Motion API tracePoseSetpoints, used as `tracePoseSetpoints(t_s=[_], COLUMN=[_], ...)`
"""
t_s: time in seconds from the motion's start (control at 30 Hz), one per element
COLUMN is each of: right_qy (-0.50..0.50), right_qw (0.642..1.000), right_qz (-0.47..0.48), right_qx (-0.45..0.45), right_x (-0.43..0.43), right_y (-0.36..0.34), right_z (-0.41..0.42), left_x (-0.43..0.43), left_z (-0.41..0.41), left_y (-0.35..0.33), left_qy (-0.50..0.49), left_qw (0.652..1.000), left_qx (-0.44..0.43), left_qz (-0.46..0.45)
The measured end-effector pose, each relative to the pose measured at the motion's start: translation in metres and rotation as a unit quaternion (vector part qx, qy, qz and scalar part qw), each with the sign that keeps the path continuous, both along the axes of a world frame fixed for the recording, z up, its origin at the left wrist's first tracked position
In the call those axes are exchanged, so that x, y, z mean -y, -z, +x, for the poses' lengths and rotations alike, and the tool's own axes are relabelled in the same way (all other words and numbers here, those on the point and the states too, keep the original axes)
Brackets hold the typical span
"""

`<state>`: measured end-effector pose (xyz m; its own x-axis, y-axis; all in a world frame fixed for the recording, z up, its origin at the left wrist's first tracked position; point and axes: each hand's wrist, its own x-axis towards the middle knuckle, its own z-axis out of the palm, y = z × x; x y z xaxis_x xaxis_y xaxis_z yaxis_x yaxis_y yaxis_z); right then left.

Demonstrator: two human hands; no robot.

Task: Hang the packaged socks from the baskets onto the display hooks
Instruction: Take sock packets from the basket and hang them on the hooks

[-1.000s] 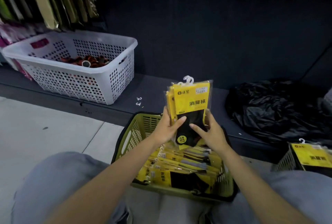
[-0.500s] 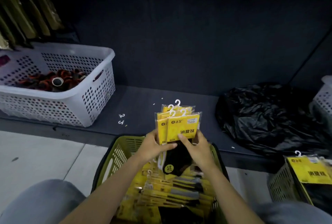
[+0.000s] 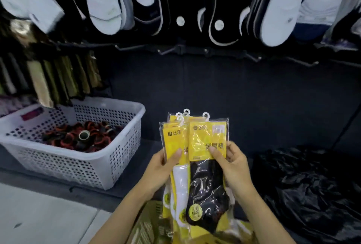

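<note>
Below the display hooks [image 3: 172,50], left hand [image 3: 162,167] and right hand [image 3: 233,165] pinch the sock packs [image 3: 203,136] by their edges, bare wall [image 3: 254,97] above.

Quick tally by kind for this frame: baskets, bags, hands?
Baskets: 2, white basket and green basket
Black plastic bag: 1
Hands: 2, left hand and right hand, both gripping sock packs
Total: 5

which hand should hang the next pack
Probably the right hand: it pinches the front black-sock pack apart from the rest, and bare hooks stand above it. The left hand grips the other packs.
</note>
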<state>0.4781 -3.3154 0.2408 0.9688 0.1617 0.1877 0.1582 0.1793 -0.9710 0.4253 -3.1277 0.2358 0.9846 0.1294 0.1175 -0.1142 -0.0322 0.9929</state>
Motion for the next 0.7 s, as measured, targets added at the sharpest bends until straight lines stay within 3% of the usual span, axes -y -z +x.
tracePoseSetpoints(t_s=[0.2,0.43,0.7], right_qy=[-0.056,-0.071,-0.037], right_qw=[0.998,0.994,0.992], right_qz=[0.018,-0.001,-0.050], right_qx=[0.034,0.080,0.109], right_x=[-0.087,-0.175,-0.240], right_y=[-0.042,-0.092,-0.123], right_z=[0.015,0.038,0.080], left_x=[-0.093,-0.189,-0.235], left_z=[-0.008,-0.028,-0.020], left_y=[-0.067,-0.097,-0.093], left_qy=[-0.157,-0.369,-0.411], left_qw=[0.982,0.917,0.897], left_qx=[0.104,0.149,0.163], left_qz=[0.013,-0.022,-0.025])
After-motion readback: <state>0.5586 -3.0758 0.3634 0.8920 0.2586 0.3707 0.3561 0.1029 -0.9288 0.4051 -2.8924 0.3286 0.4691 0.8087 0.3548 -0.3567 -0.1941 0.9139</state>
